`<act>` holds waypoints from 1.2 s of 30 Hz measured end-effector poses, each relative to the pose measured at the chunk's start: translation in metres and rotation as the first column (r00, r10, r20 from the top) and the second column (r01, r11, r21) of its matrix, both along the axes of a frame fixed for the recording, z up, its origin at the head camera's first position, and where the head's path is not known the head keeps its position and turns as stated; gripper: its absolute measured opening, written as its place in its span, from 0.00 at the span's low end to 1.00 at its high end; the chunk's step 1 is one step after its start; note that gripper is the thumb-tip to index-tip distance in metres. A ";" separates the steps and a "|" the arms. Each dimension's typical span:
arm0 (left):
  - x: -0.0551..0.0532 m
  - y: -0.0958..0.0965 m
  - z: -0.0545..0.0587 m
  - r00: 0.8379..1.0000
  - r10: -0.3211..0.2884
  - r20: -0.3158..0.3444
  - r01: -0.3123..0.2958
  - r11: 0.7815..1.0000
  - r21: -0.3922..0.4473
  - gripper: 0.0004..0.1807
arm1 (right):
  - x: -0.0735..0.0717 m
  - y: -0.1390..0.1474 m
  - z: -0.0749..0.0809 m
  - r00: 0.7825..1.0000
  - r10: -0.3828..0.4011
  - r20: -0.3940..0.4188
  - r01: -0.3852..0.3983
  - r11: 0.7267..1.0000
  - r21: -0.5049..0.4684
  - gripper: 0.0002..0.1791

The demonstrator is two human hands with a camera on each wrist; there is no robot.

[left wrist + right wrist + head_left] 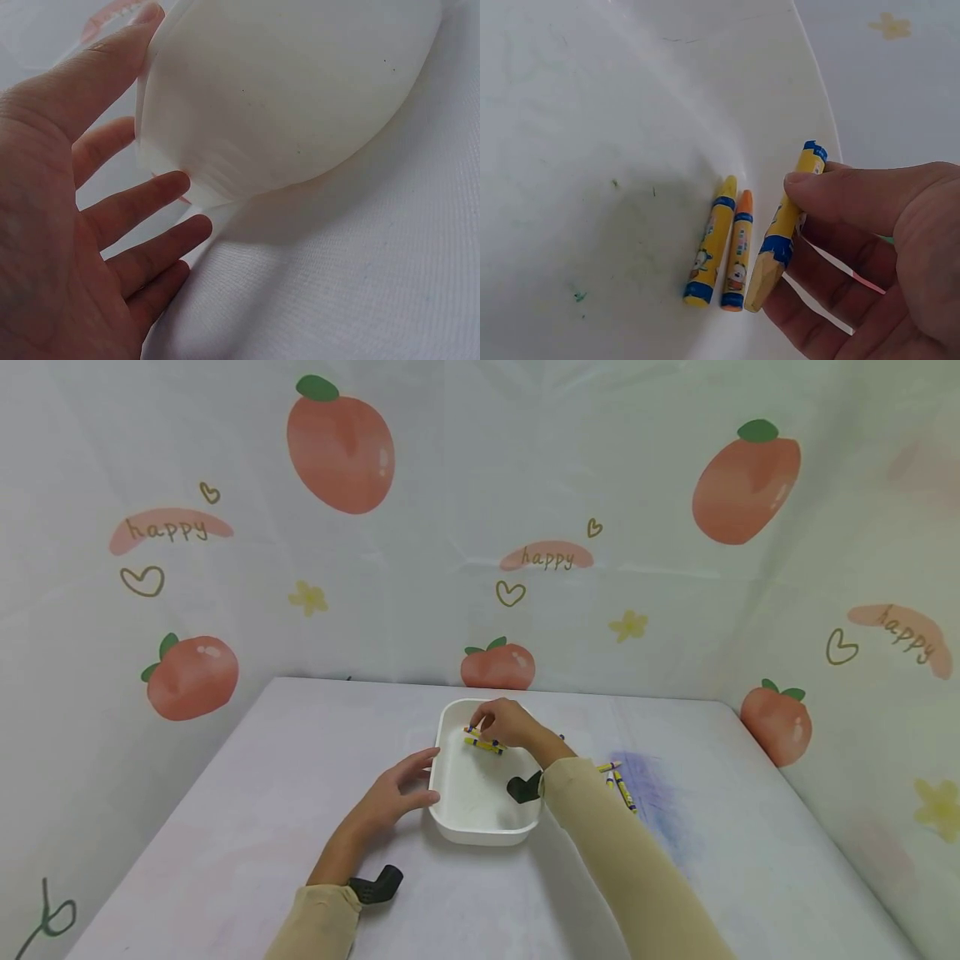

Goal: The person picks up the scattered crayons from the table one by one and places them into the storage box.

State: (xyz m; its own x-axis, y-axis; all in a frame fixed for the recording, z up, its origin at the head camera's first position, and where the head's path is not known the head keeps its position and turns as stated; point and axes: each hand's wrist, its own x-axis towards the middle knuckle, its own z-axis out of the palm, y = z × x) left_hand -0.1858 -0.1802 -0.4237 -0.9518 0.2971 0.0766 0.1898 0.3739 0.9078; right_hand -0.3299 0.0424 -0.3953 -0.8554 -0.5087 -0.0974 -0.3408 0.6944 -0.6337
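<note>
My right hand (512,723) is over the far part of a white tray (471,806). In the right wrist view, its thumb and fingers pinch a yellow-wrapped crayon (782,225) with blue bands and a tan, worn tip. Beside it, a yellow crayon (710,251) and a thinner orange crayon (737,259) lie side by side on the tray floor. At the tray's left side is my left hand (386,793), fingers spread and nearly straight. Its thumb (124,41) touches the rim, and other fingertips rest at the outer wall.
Several crayons (625,792) lie on the white cloth to the right of the tray, partly behind my right sleeve (615,852). A blue-purple smudge (651,793) marks the cloth there. A fruit-printed curtain (420,568) stands behind the table. Each wrist carries a black device (378,885).
</note>
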 end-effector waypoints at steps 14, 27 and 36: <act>-0.019 -0.005 -0.037 0.999 0.039 0.001 -0.039 0.999 0.003 0.38 | 0.003 0.004 0.002 1.000 0.015 -0.021 -0.015 1.000 0.002 0.14; -0.019 -0.005 -0.036 0.998 0.064 0.016 -0.064 0.998 0.003 0.38 | 0.014 0.022 0.022 0.996 -0.021 -0.088 0.011 0.993 -0.118 0.12; -0.018 -0.004 -0.037 0.998 0.068 0.012 -0.068 0.998 0.002 0.38 | 0.019 0.048 0.024 0.993 -0.086 -0.084 0.071 0.983 -0.167 0.11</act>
State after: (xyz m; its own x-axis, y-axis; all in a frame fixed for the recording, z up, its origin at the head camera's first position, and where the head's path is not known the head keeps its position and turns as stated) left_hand -0.2042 -0.1846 -0.4603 -0.9706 0.2315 0.0662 0.1535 0.3833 0.9108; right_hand -0.3108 0.0905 -0.3715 -0.8946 -0.4426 0.0612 -0.3508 0.6110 -0.7097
